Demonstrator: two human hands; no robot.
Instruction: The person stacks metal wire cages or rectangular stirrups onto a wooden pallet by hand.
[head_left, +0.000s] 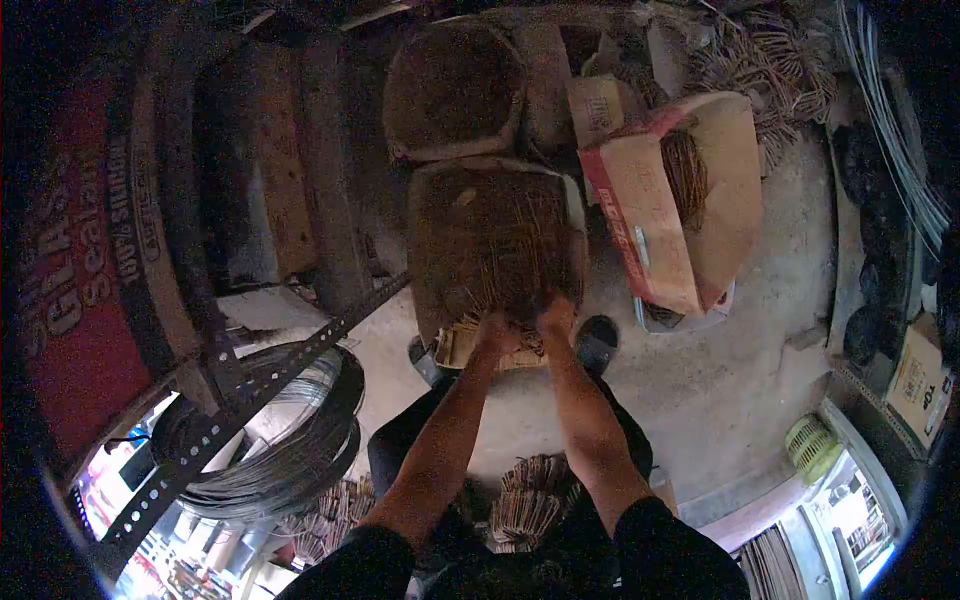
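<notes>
An open carton (428,255) stands on the floor in front of me, with thin rusty rods or wires (510,235) inside. My left hand (494,328) and my right hand (555,316) are close together at its near end, among the rods. Some rods fan out just beyond my left hand. Shadow and the rods hide the fingers of both hands, so their grip does not show. A paler bundle of short pieces (462,335) lies beside my left hand at the near edge.
Right of the carton stands a taller open box (640,215) holding rusty wire. A second filled container (455,85) sits behind. Coiled wire (290,470) and a perforated metal bar (250,405) are at left. Tied bundles (530,500) lie between my legs.
</notes>
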